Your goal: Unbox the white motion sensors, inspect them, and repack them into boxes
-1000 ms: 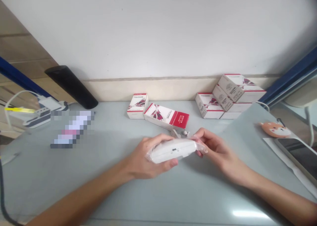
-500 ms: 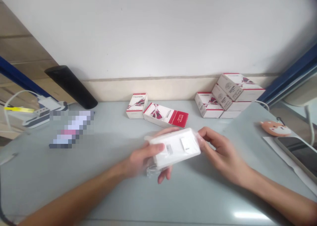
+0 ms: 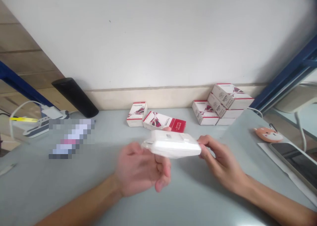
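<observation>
Both hands hold a flat white device [image 3: 173, 146] wrapped in clear plastic, a little above the grey table [image 3: 74, 186]. My left hand [image 3: 140, 168] is at its left end, with some fingers curled under it and the thumb side blurred by motion. The fingers of my right hand [image 3: 218, 160] pinch its right end. The device lies nearly flat, its thin edge toward me.
Red-and-white small boxes lie by the wall: two [image 3: 156, 118] behind the device and a stack [image 3: 221, 102] at the right. A black cylinder [image 3: 74, 95] leans at the left, with a power strip [image 3: 39, 122] beyond. A phone [image 3: 294, 160] and an orange animal-shaped pad [image 3: 267, 134] sit at the right.
The device has been turned in my hands from showing its broad face to lying flat, edge-on. My left hand has shifted lower beneath it. The camera has tipped slightly.
</observation>
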Demonstrator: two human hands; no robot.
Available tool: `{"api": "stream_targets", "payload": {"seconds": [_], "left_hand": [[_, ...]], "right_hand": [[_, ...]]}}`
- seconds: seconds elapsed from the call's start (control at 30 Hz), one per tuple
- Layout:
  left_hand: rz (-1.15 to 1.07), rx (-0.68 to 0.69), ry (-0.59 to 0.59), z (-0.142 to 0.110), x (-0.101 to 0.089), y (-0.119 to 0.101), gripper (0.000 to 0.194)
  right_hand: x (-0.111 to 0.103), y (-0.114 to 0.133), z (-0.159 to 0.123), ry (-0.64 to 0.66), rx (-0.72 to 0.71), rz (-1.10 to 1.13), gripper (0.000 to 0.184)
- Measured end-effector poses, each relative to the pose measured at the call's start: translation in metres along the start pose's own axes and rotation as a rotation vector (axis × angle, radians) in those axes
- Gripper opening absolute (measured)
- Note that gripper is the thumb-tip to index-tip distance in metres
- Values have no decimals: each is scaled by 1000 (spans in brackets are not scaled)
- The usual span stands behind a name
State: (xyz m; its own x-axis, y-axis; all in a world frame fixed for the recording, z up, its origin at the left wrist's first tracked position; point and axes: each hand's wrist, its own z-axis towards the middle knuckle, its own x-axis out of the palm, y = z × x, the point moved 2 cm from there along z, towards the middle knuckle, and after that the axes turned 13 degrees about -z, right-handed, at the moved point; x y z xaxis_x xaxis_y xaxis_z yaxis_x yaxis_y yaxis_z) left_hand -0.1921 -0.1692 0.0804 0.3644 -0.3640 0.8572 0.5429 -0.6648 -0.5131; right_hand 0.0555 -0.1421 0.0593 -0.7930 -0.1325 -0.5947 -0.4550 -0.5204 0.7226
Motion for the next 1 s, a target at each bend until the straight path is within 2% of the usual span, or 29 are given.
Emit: {"api": "stream_targets", "payload": {"seconds": [0.07,0.13,0.2,0.3,0.4,0.47,0.57,0.67,0.77,0.87,0.93,1.0], "left_hand": [[77,-5,38,-1,5,-1,34],[162,54,30,0,6,1,32],[256,135,-19,2,0,6,40],[433,243,-100,4,-16,10,71],[645,347,-261,1,-32,8,72],[706,333,-402,-2,-38,7,65],[590,197,-522,-4,-39,9,63],[363,90,-480,1,-30,13,67],[162,91,-337,7,-19,14,71],[73,135,-148,9,-13,11,65],[71,166,-78,8,-14,6,56],[89,164,-27,7,-16,2,58]], "right_hand": [[0,-1,1,-8,-11,18,27],[1,-3,1,-40,-29,13,23],[1,-4,1,-90,-72,-23,18],[-1,-2,0,-152,-189,-105,13],[-3,3,0,-156,-299,-174,14],[-3,6,0,-134,-361,-211,15],[-2,11,-2,-113,-480,-255,13],[-2,15,-4,-106,-589,-263,9],[-5,16,-2,-123,-556,-248,9],[-7,10,2,-148,-357,-163,12],[-6,4,4,-142,-201,-92,14],[-4,-2,4,-114,-55,-30,19]]}}
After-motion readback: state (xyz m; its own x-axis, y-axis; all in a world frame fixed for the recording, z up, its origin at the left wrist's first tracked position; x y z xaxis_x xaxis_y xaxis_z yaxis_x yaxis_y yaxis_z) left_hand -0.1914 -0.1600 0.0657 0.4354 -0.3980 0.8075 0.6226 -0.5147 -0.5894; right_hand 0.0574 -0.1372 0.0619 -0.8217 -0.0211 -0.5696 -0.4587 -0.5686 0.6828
